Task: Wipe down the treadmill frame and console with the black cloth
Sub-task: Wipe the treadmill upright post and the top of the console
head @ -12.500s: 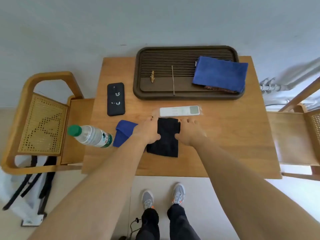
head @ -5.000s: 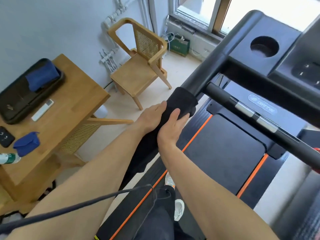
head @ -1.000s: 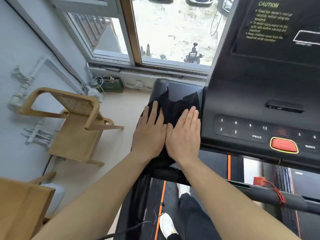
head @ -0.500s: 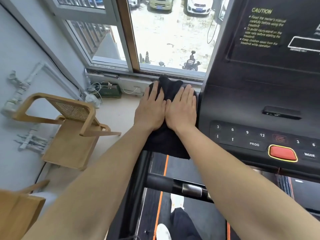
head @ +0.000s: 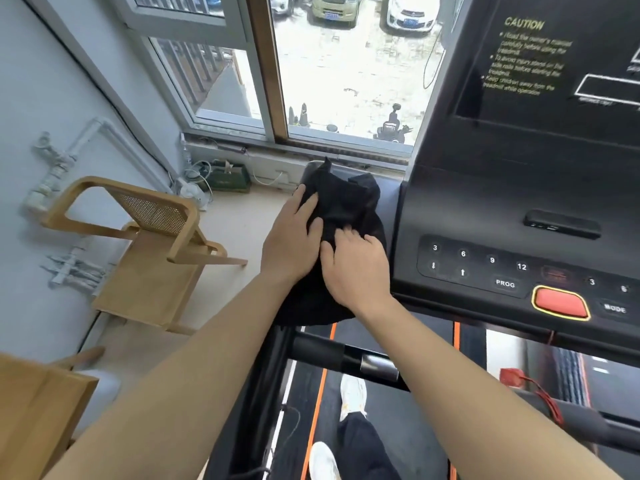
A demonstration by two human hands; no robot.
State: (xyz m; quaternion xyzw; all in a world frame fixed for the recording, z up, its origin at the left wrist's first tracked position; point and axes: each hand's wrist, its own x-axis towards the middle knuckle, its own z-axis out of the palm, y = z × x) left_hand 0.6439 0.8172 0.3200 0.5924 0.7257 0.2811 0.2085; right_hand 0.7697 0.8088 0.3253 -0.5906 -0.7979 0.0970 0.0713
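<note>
The black cloth (head: 346,202) lies bunched over the left wing of the black treadmill console (head: 485,216), covering most of that wing. My left hand (head: 294,240) presses flat on the cloth's left side, fingers pointing toward the window. My right hand (head: 356,268) rests just right of it, fingers curled into the cloth's folds. The console's button panel (head: 485,268) with numbers and a red stop button (head: 559,303) sits to the right of my hands. A black handlebar (head: 346,356) runs below them.
A wooden cane-back chair (head: 145,251) stands on the floor to the left. A wooden table corner (head: 34,410) shows at the bottom left. The window (head: 311,81) is straight ahead. A red safety cord (head: 533,386) hangs at the lower right. My feet stand on the treadmill belt (head: 398,427).
My hands slid back toward me on the console wing. The right hand's fingers curled and the cloth bunched up ahead of them; the left hand stays flat.
</note>
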